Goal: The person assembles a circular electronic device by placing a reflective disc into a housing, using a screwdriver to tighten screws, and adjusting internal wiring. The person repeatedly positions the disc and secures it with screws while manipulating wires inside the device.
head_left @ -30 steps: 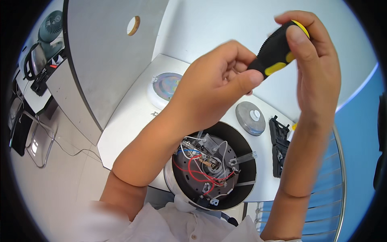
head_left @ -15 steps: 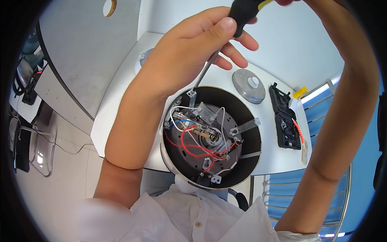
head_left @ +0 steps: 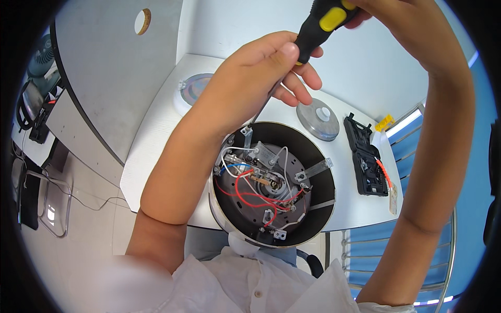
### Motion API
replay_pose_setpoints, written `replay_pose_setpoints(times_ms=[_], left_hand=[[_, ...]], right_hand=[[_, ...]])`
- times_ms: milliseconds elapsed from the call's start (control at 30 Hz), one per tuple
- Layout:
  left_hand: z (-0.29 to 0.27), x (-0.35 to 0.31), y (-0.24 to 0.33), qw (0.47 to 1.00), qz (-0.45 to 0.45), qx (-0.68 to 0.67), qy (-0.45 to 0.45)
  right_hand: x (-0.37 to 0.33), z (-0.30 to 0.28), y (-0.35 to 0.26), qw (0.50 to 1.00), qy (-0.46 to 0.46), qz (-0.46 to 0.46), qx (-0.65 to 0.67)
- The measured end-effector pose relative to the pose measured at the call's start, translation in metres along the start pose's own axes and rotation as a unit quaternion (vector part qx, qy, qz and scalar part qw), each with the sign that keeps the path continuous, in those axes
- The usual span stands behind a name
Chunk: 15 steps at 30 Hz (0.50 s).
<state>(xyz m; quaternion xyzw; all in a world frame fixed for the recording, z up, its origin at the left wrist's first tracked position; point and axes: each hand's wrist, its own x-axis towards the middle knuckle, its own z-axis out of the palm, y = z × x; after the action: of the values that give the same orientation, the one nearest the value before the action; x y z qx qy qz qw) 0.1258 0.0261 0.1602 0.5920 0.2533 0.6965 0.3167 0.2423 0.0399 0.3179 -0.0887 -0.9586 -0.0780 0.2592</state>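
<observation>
Screwdriver (head_left: pixel 318 26) slants from top right down-left into the open appliance base (head_left: pixel 271 182) at desk's near edge; left hand (head_left: pixel 250 83) fingers pinch shaft, nearer the tip; right hand (head_left: pixel 396 21) fingers wrap handle.

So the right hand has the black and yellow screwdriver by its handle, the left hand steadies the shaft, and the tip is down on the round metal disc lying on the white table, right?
Not quite. In the head view the right hand grips the screwdriver handle and the left hand steadies the shaft, but the tip meets a bracket on the rim of the open round appliance, not the metal disc.
</observation>
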Motion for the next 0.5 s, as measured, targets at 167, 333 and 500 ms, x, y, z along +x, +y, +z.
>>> replay_pose_setpoints(times_ms=[167, 333, 500], left_hand=[[0.014, -0.001, 0.005, 0.987, 0.05, 0.112, 0.1], [-0.003, 0.003, -0.001, 0.999, 0.018, 0.024, 0.043], [0.006, 0.004, 0.001, 0.992, 0.039, -0.017, 0.116]], right_hand=[[0.012, 0.0, 0.023, 0.998, -0.03, -0.017, 0.059], [0.009, 0.008, -0.015, 0.997, 0.013, 0.067, 0.026], [0.012, -0.001, 0.016, 0.99, -0.053, -0.027, 0.126]])
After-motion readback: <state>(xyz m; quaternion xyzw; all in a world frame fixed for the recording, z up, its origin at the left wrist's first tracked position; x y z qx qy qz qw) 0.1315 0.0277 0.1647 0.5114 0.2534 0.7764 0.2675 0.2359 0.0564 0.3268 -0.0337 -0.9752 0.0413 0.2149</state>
